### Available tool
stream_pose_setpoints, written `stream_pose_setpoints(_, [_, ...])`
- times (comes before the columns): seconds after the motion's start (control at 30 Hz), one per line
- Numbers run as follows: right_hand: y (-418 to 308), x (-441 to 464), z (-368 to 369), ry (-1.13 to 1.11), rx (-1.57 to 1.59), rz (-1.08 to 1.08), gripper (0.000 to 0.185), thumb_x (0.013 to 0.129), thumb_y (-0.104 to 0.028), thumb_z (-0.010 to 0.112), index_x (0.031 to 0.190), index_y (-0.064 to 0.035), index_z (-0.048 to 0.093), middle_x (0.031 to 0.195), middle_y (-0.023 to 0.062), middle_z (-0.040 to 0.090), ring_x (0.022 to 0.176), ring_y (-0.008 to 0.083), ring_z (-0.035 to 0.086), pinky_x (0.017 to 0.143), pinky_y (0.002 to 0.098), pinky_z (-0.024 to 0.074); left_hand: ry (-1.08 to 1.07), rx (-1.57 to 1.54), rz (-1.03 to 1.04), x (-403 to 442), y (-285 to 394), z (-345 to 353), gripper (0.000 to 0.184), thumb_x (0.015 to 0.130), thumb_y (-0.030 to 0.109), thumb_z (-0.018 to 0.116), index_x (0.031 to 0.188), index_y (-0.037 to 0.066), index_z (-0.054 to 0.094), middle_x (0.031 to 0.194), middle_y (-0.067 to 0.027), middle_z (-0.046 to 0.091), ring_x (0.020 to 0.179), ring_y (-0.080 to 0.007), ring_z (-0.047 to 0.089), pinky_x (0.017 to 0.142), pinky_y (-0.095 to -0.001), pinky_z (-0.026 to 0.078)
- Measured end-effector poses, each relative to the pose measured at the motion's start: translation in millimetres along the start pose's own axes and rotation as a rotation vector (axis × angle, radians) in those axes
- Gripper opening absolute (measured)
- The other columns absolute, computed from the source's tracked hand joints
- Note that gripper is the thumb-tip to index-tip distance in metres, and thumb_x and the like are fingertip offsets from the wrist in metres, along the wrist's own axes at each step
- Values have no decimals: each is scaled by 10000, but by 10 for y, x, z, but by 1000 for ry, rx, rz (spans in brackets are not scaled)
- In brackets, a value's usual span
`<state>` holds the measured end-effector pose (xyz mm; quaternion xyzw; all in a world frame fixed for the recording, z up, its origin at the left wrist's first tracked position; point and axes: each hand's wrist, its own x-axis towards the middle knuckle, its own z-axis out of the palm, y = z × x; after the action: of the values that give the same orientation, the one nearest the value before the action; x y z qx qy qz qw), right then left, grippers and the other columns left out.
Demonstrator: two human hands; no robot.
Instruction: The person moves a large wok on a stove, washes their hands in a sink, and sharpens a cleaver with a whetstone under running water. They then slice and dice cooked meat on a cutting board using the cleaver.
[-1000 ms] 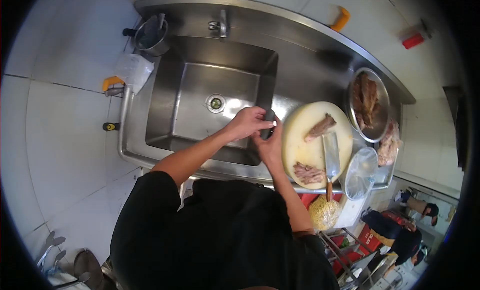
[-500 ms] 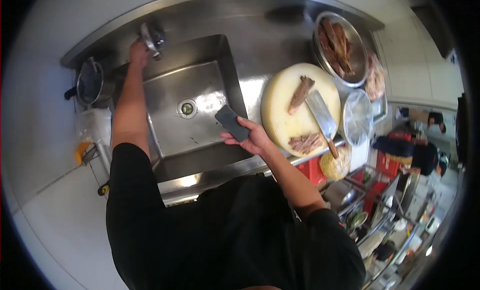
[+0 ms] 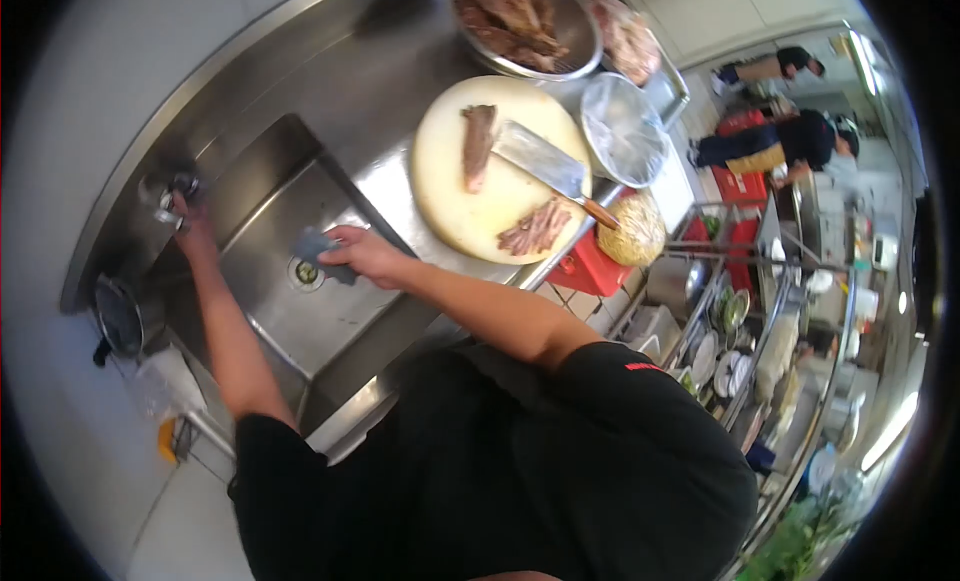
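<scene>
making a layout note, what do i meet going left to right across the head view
Metal pot, left hand, dark flat object held in the right hand, chunk of meat, sliced meat, clear bag of yellow food.

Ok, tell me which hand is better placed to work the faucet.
Left, most likely: the left hand is already at the faucet, while the right hand holds a grey slab over the sink.

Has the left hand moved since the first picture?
Yes. Judged against the sink, the left hand has gone from the edge beside the cutting board to the faucet at the back.
</scene>
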<state>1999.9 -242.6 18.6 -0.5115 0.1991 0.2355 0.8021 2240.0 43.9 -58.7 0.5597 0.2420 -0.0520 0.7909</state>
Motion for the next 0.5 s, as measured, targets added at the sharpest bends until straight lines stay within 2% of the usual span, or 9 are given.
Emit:
stream_pose_setpoints(0.07, [-18,76,190,113,-58,-100,505,865,-146,746,1307,24,569,1091,138,685,965,210,662,810,342,526,-88,69,-85,-1152,-232,363,620,1008,591,506,1323,59,556,1258,-88,628,1096,-196,575,957,-359,435])
stream_pose_setpoints(0.1, [-50,97,258,128,-123,-148,487,867,-131,740,1303,9,574,1069,146,689,959,222,671,802,346,529,-437,-175,-85,-1281,-753,139,638,1028,577,460,1412,68,478,1401,-122,546,1233,-236,544,1039,-396,432])
stream_pose_setpoints(0.17, [29,96,311,143,-355,-241,497,855,-115,738,1310,-3,573,1076,176,685,986,271,671,836,373,526,-549,-388,-281,-2057,-849,398,572,1049,516,443,1444,101,437,1431,-151,522,1328,-286,498,1126,-491,389])
stream_pose_setpoints(0.27, [44,27,394,118,-784,-366,559,825,-122,745,1337,4,558,1160,230,655,1087,365,640,943,435,506,-387,-591,-276,-2388,-850,662,505,1063,449,445,1462,141,417,1431,-159,527,1329,-325,496,1134,-570,370])
stream_pose_setpoints(0.33, [-254,-300,335,108,-982,-391,577,820,-136,744,1347,3,553,1215,247,627,1152,405,607,992,463,485,-395,-606,-275,-2138,-1016,552,432,1063,394,459,1414,143,476,1364,-154,570,1278,-318,536,1108,-612,386])
stream_pose_setpoints(0.4, [-395,-607,-30,199,-1104,-672,537,856,-166,724,1342,-6,562,1253,216,614,1207,376,582,995,454,488,-372,-566,-339,-1899,-1059,437,409,1060,380,472,1388,137,505,1329,-143,586,1247,-301,556,1098,-601,403])
stream_pose_setpoints(0.43, [-635,-910,-221,249,-987,-623,491,878,-189,727,1315,-14,587,1240,182,631,1144,338,627,957,422,517,-459,-594,-402,-1757,-1025,351,355,1058,352,489,1319,119,547,1249,-129,614,1162,-279,596,1057,-587,438])
stream_pose_setpoints(0.47, [-867,-1186,-435,347,-968,-441,447,891,-187,730,1290,-26,607,1232,164,645,1073,293,665,909,377,546,-467,-609,-417,-1619,-988,297,341,1056,346,497,1298,111,550,1220,-127,621,1133,-275,603,1044,-582,445])
stream_pose_setpoints(0.5, [-889,-1361,-758,543,-1020,-522,389,901,-177,731,1248,-31,633,1203,146,662,1015,258,682,862,341,557,-475,-625,-434,-1485,-960,254,328,1054,340,506,1276,104,554,1191,-125,627,1105,-271,610,1031,-577,451])
